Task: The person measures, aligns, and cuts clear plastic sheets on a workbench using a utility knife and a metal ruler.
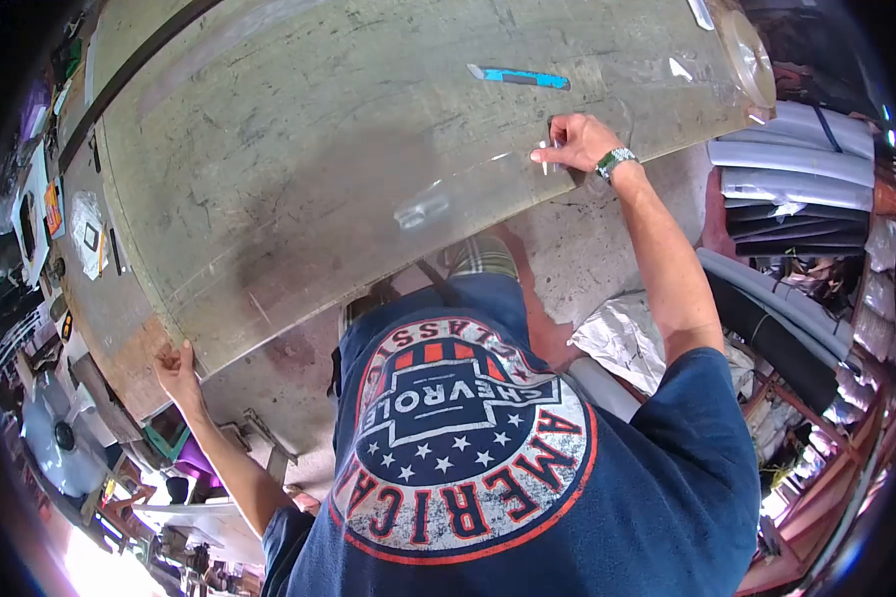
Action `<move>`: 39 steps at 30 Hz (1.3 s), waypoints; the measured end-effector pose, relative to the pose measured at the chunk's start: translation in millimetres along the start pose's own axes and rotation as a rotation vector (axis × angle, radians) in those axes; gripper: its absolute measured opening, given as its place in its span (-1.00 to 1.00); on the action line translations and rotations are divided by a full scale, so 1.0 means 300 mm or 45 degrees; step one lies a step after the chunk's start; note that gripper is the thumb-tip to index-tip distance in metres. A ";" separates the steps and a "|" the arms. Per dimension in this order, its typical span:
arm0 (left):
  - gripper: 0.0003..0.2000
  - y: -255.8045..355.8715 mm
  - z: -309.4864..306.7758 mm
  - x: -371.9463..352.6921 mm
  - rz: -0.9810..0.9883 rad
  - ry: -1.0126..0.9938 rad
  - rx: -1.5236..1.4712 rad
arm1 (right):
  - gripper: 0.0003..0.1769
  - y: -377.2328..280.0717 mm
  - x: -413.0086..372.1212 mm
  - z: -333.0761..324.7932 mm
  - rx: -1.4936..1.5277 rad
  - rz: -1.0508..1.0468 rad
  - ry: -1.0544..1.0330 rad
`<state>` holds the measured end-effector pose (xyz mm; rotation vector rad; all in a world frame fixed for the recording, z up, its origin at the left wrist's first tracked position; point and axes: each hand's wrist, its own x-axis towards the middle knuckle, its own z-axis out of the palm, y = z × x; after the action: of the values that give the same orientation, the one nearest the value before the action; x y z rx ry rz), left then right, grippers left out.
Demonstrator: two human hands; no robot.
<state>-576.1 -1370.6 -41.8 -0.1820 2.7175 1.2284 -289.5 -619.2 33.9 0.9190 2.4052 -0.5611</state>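
Observation:
A clear, see-through sheet (pixel 423 213) lies along the near edge of the worn table (pixel 319 109). At the table's near left corner, my left hand (pixel 177 370) has its fingers pressed together at the sheet's end. My right hand (pixel 579 144), with a metal watch on the wrist, pinches a small white, thin object (pixel 545 157) near the sheet's right part. Beyond my right hand, a blue utility knife (pixel 520 78) lies flat on the table.
A dark strip (pixel 134 65) crosses the table's far left. A clear tape-like roll (pixel 749 65) sits at the right end. Rolled material (pixel 796 164) is stacked on a rack at right. Small parts in a plastic bag (pixel 88 234) lie at left.

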 end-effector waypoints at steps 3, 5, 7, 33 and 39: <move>-0.34 0.147 0.056 -0.068 0.372 0.344 0.521 | -0.34 0.020 0.013 0.008 0.014 0.001 -0.020; -0.34 0.353 0.187 -0.148 0.656 0.716 0.997 | -0.34 0.019 0.010 0.009 0.006 -0.041 0.004; -0.46 0.734 0.496 -0.324 0.618 0.589 0.597 | -0.35 0.015 0.006 -0.001 0.032 -0.043 -0.013; -0.69 1.292 1.401 -0.586 1.509 -1.307 0.427 | -0.65 0.144 0.229 0.017 0.012 -0.420 1.146; -0.68 1.255 1.407 -0.573 1.517 -1.266 0.338 | -0.82 0.192 0.225 0.030 0.145 -0.439 0.888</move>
<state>-434.7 -797.5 -8.3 1.7334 1.8737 0.6797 -290.1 -551.1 -23.8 0.8441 3.2298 -0.5692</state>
